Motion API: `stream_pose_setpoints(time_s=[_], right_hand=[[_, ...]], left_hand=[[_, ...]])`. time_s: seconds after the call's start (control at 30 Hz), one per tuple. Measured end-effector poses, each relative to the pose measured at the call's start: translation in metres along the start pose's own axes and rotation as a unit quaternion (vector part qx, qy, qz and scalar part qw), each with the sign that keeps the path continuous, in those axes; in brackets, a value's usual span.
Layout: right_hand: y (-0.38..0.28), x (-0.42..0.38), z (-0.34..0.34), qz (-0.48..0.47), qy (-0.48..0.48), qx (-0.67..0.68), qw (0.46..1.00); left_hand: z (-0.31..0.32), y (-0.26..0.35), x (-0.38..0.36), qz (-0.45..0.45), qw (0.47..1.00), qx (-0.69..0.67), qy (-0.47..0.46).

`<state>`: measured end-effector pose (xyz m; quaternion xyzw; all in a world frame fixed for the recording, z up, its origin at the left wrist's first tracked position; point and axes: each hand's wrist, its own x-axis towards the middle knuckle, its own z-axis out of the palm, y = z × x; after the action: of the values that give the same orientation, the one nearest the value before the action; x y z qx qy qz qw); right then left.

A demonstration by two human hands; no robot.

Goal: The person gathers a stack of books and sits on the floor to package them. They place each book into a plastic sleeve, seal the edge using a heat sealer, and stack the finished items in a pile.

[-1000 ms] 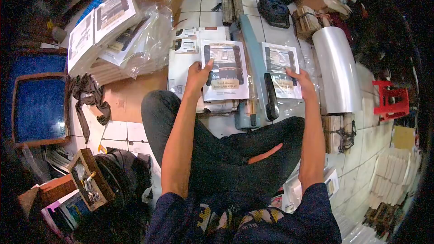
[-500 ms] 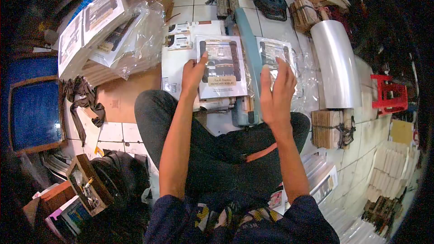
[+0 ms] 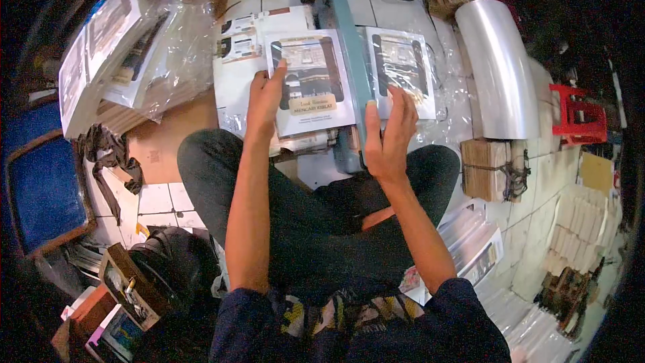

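Note:
My left hand [image 3: 267, 104] grips a white-covered book [image 3: 312, 84] by its left edge, thumb on top of the cover. The book lies flat, its right edge against the long blue-grey bar of what looks like a heat sealer [image 3: 349, 60]. My right hand [image 3: 392, 131] is just right of the bar, its thumb at the bar's edge and its fingers apart from the thumb, curled over the lower part of a second book [image 3: 401, 60] under clear plastic. Whether those fingertips press on the plastic cannot be made out.
A leaning stack of similar books [image 3: 101, 47] and loose clear plastic [image 3: 191, 47] stand at the left. To the right are a large roll of clear film [image 3: 497, 67], a tied bundle [image 3: 487, 171] and a red stool [image 3: 578, 114]. A wooden box [image 3: 131, 289] sits at lower left.
The whole view has shifted, so the scene sits further up and left. My right hand has come slightly closer to me along the bar. My left hand keeps its hold on the book.

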<state>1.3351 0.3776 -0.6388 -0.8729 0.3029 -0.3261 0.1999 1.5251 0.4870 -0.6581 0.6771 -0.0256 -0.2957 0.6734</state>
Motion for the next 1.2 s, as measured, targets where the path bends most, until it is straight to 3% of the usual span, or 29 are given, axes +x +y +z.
stream_pose_setpoints(time_s=[0.13, 0.27, 0.33, 0.4, 0.47, 0.53, 0.57, 0.6, 0.67, 0.7, 0.73, 0.77, 0.8, 0.83, 0.87, 0.9, 0.93, 0.97, 1.0, 1.03, 1.1, 1.13, 1.2], right_hand=[[-0.001, 0.004, -0.002, 0.021, -0.009, 0.044, 0.999], [0.001, 0.002, -0.002, -0.002, 0.007, 0.012, 1.000], [-0.001, 0.005, -0.003, 0.028, -0.026, 0.009, 0.999], [-0.019, 0.015, -0.018, 0.051, -0.033, 0.045, 0.997], [-0.027, 0.023, -0.026, 0.005, -0.045, -0.001, 0.999], [-0.046, 0.035, -0.050, -0.011, -0.014, -0.047, 0.999], [-0.069, 0.047, -0.075, 0.029, -0.071, 0.118, 0.990], [-0.086, 0.054, -0.096, 0.067, -0.117, 0.278, 0.951], [-0.115, 0.053, -0.106, 0.050, -0.057, 0.316, 0.946], [-0.121, 0.049, -0.112, 0.051, -0.057, 0.290, 0.954], [-0.121, 0.046, -0.118, 0.053, -0.056, 0.260, 0.963], [-0.119, 0.043, -0.119, 0.058, -0.031, 0.265, 0.962], [-0.112, 0.037, -0.126, 0.062, -0.009, 0.272, 0.960], [-0.096, 0.028, -0.137, 0.082, 0.015, 0.248, 0.965], [-0.075, 0.021, -0.145, 0.047, 0.093, 0.209, 0.972], [-0.059, 0.018, -0.155, 0.007, 0.158, 0.175, 0.972], [-0.049, 0.004, -0.192, 0.142, 0.112, 0.130, 0.975], [-0.038, -0.005, -0.223, 0.236, 0.113, 0.151, 0.953], [-0.018, -0.021, -0.255, 0.346, 0.111, 0.171, 0.916], [-0.003, -0.038, -0.278, 0.343, 0.168, 0.149, 0.912], [0.016, -0.073, -0.318, 0.394, 0.267, 0.172, 0.862], [0.039, -0.105, -0.341, 0.367, 0.252, 0.071, 0.893], [0.081, -0.160, -0.380, 0.390, 0.208, 0.125, 0.888]], left_hand=[[-0.005, 0.004, 0.002, -0.039, 0.999, 0.030, -0.023], [0.000, -0.002, -0.001, 0.064, 0.997, 0.027, 0.037], [-0.005, 0.016, -0.012, 0.065, 0.997, -0.031, 0.027], [-0.009, 0.032, -0.022, 0.146, 0.968, -0.202, -0.008], [-0.018, 0.024, -0.005, 0.129, 0.942, -0.297, -0.087], [-0.013, 0.035, -0.020, 0.131, 0.934, -0.314, -0.109], [-0.017, 0.027, -0.016, 0.148, 0.912, -0.332, -0.191], [-0.015, 0.029, -0.028, 0.183, 0.929, -0.275, -0.166], [-0.019, 0.024, -0.038, 0.070, 0.941, -0.294, -0.150], [-0.038, -0.011, -0.017, 0.079, 0.918, -0.307, -0.238], [-0.039, -0.003, -0.027, 0.020, 0.922, -0.283, -0.263], [-0.038, -0.011, -0.035, 0.114, 0.870, -0.310, -0.366], [-0.048, -0.021, -0.021, 0.114, 0.868, -0.284, -0.391], [-0.030, 0.006, -0.036, 0.005, 0.945, -0.241, -0.222], [-0.016, 0.017, -0.046, 0.144, 0.810, -0.334, -0.461], [-0.008, 0.031, -0.050, 0.164, 0.801, -0.324, -0.476], [0.000, 0.040, -0.054, 0.188, 0.792, -0.316, -0.488], [0.000, 0.042, -0.055, 0.181, 0.789, -0.322, -0.491], [-0.001, 0.041, -0.052, 0.144, 0.841, -0.355, -0.381], [-0.005, 0.037, -0.048, 0.103, 0.881, -0.379, -0.264], [-0.019, 0.016, -0.025, 0.112, 0.886, -0.392, -0.222], [-0.022, 0.011, -0.021, 0.129, 0.890, -0.397, -0.185], [-0.018, 0.016, -0.028, 0.129, 0.894, -0.406, -0.135]])
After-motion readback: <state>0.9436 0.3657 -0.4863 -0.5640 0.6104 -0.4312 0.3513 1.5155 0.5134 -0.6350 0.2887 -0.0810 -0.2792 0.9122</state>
